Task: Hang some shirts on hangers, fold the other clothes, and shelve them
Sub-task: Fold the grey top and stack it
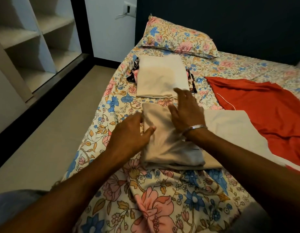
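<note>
On the floral bedsheet (162,207), left hand (129,133) and right hand (186,111), fingers straight and apart, rest on a folded beige garment (166,145).

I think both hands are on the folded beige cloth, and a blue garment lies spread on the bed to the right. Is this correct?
Not quite: the spread garment is red, not blue, as the head view shows. Both the left hand and right hand are indeed at the folded beige cloth.

Both forearms are bare from elbow to wrist. The right hand (187,111) has a plain silver bangle (195,127) round its wrist, a thin metal band catching the light. The left hand (129,132) wears no ring or band. Grey cloth, perhaps sleeves, shows nearer the camera than the bangle, at both lower corners
</note>
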### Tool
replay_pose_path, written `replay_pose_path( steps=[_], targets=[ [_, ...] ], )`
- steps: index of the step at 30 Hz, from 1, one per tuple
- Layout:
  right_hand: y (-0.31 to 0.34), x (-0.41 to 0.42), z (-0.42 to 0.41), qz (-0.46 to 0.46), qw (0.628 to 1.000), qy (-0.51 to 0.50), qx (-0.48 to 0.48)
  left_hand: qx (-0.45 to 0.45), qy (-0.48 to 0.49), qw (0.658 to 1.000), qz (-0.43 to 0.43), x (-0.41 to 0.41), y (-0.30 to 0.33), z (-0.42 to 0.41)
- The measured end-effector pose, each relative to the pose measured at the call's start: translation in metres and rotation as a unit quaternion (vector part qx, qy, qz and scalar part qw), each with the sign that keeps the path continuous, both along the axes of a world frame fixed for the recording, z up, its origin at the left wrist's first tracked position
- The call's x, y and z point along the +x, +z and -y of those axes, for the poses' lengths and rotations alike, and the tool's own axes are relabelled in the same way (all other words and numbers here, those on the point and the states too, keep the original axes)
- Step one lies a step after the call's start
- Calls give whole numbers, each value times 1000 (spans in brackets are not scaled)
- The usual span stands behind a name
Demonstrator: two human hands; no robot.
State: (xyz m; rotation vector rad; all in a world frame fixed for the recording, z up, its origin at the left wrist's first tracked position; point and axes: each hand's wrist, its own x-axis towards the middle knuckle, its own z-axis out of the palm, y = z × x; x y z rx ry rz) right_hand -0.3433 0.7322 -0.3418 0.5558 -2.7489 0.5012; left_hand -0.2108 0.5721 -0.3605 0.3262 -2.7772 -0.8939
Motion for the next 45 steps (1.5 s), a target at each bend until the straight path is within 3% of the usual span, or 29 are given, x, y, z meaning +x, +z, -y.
replay_pose_path(
  steps=[2, 4, 6, 9, 11, 13, 15, 18, 20, 23, 28, 31, 34, 35, 37, 38, 41, 45],
  targets=[
    [-17, -2, -24, 153, 982, -114, -14, 102, 37, 993, 50, -9, -13, 3],
    [-24, -7, -39, 276, 944, -159, -89, 217, 64, 973, 49, -15, -16, -1],
    [-29, -12, -41, 295, 934, -117, -164, 265, 81, 960, 32, -20, -19, -6],
    [-23, -19, -38, 242, 930, -103, -257, 372, 105, 922, 8, -21, -23, -8],
    [-13, -14, -39, 216, 937, -123, -246, 414, 120, 903, 0, -20, -25, -4],
    [-14, -12, -44, 202, 953, -148, -172, 344, 117, 932, -7, -16, -26, -3],
    [-13, -5, -46, 140, 969, -180, -97, 179, 109, 976, -65, -12, -26, -6],
    [-2, 9, -29, -15, 991, -128, -41, -13, 26, 984, -176, -13, -21, -14],
    [-6, 21, -17, 4, 999, -26, 18, -61, -70, 991, -94, -17, -26, -21],
    [-46, 43, -20, 135, 978, 58, 150, -119, -137, 980, 80, -13, -47, -31],
    [-59, 47, -31, 148, 978, 65, 134, -120, -99, 983, 100, 5, -50, -35],
    [-47, 49, -24, 154, 984, 49, 79, -33, -51, 998, 30, 15, -37, -42],
    [-22, 57, -14, 99, 994, 40, -6, 152, 29, 988, 18, 7, -22, -34],
    [-13, 63, -8, 89, 995, 44, -26, 258, 49, 964, 41, 3, -19, -29],
    [3, 78, 7, 117, 992, 39, -17, 457, 76, 882, 87, 0, -14, -18],
    [9, 85, 14, 149, 988, 32, 10, 503, 81, 854, 108, 0, -11, -13],
    [18, 103, 28, 207, 974, 31, 82, 498, 91, 851, 139, -4, -6, -3],
    [16, 129, 29, 139, 977, 55, 155, 457, 113, 875, 115, -38, 3, 10]
  ],
)
